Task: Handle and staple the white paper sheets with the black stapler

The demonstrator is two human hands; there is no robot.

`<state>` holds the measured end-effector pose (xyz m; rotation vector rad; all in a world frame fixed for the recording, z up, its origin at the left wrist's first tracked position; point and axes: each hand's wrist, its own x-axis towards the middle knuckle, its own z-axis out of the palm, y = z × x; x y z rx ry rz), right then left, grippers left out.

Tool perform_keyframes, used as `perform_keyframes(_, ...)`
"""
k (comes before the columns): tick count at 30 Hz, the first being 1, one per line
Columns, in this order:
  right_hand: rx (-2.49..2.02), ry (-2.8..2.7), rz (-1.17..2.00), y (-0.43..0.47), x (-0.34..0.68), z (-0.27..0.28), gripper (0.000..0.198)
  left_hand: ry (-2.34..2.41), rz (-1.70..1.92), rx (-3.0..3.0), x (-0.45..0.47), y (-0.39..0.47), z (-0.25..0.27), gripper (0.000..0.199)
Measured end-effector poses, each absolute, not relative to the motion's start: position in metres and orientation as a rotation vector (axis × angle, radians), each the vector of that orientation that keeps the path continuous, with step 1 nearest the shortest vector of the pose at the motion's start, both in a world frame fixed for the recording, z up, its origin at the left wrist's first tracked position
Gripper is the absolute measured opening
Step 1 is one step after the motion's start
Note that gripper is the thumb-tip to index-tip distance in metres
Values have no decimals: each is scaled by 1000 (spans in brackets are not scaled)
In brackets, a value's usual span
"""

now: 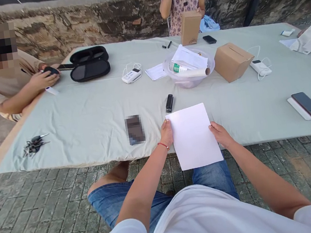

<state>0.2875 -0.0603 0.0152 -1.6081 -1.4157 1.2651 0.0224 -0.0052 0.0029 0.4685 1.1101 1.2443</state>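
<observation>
A white sheet of paper [195, 138] is held up over my lap, its upper part above the table's front edge; whether it is one sheet or a thin stack I cannot tell. My left hand [166, 133] pinches it near its upper left corner, and a red bracelet circles that wrist. On the other side, my right hand [221, 133] grips the right edge between thumb and fingers. Just beyond the paper lies a black stapler [169, 103], touched by neither hand. A pixelated dark item [135, 129] rests on the cloth to the left of my left hand.
The cloth-covered table [91, 114] bears a plastic basin [188, 82] with papers, a cardboard box [233, 61], a power bank [131, 76], an open black case [91, 69], keys [33, 145] and a phone [308, 104]. People sit at the left, far side and right.
</observation>
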Motion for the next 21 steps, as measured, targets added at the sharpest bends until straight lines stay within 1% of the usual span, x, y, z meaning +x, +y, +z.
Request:
perform_keyframes(2,-1669,-1478,1239,-58,290,12,38,1225,1312,558,26,-5,2,29)
perform_keyframes(4,-1773,-1541,1147,-52,295,14,38,1293,1348,669,29,-6,2,33)
perform_keyframes(7,-1863,-1694,817,-30,296,28,42,1327,1360,786,33,-9,2,36)
perform_keyframes(9,-1769,-1861,639,-7,287,41,45,1328,1371,823,35,-12,2,35)
perform_keyframes(11,-1625,-2046,547,19,271,52,47,1319,1376,830,36,-14,3,33)
perform_keyframes(14,-1443,-2324,566,51,245,60,48,1313,1381,839,36,-14,4,29)
perform_keyframes(17,-1313,-2626,723,71,224,62,44,1271,1379,829,34,-13,5,27)
perform_keyframes(21,-1297,-2640,655,81,202,65,43,1224,1347,788,31,-13,5,28)
